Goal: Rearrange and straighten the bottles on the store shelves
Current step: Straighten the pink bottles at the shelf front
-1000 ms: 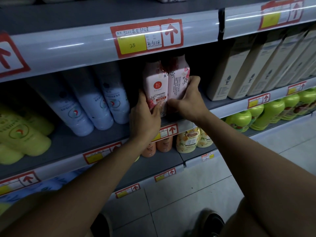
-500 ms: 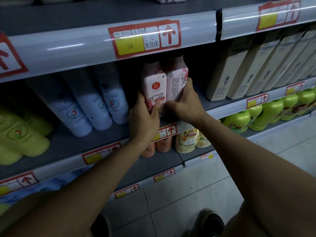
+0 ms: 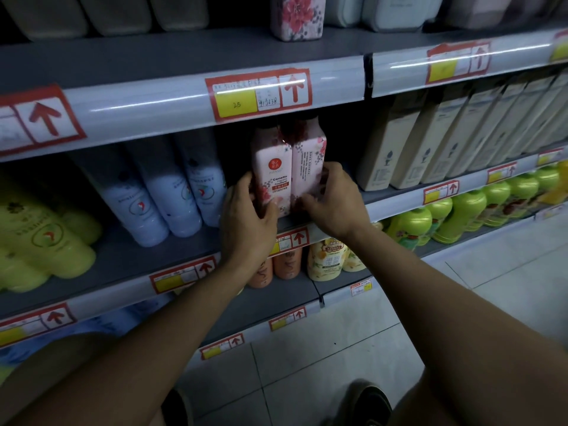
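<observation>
I am squaring up a pair of pink, flat-sided plastic conditioner bottles with flower prints, the left bottle [image 3: 272, 176] and the right bottle [image 3: 309, 167], which are standing upright and touching on the grey metal middle shelf [image 3: 123, 256], between the pale blue tubes [image 3: 159, 195] and the beige cartons [image 3: 399, 149]. My left hand [image 3: 246, 222] is gripping the left bottle low down, its fingers curled round the outer side and the thumb on the front. My right hand [image 3: 332, 201] is holding the right bottle the same way, fingers wrapped round its far edge. I judge the straightening step is under way: the left label is facing me, the right one looks turned aside. Next, I think, I should be twisting the right bottle until its front matches, keeping both bases flat.
</observation>
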Motion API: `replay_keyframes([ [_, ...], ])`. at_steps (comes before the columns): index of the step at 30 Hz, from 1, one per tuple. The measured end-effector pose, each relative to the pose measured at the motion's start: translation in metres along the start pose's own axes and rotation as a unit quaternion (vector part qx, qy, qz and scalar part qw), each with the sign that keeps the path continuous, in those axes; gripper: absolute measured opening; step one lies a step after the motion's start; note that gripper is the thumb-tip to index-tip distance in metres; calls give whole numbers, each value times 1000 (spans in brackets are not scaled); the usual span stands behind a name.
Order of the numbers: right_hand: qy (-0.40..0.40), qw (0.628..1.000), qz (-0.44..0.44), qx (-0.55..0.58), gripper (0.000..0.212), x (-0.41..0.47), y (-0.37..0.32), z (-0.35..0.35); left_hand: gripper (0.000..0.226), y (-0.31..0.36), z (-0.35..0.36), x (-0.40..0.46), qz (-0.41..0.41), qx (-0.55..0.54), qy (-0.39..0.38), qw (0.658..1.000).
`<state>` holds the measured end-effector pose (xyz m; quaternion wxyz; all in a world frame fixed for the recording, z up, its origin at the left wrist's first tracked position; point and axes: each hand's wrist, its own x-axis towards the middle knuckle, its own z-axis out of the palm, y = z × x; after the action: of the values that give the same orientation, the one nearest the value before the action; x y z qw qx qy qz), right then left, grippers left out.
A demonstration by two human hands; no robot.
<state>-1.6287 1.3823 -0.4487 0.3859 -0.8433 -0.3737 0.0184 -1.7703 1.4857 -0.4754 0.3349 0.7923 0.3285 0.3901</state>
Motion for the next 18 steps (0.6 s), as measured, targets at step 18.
replay_keyframes([
  [18, 66, 996, -55, -32, 24, -89, -37, -72, 19, 76, -89, -40, 86, -13, 14, 996],
])
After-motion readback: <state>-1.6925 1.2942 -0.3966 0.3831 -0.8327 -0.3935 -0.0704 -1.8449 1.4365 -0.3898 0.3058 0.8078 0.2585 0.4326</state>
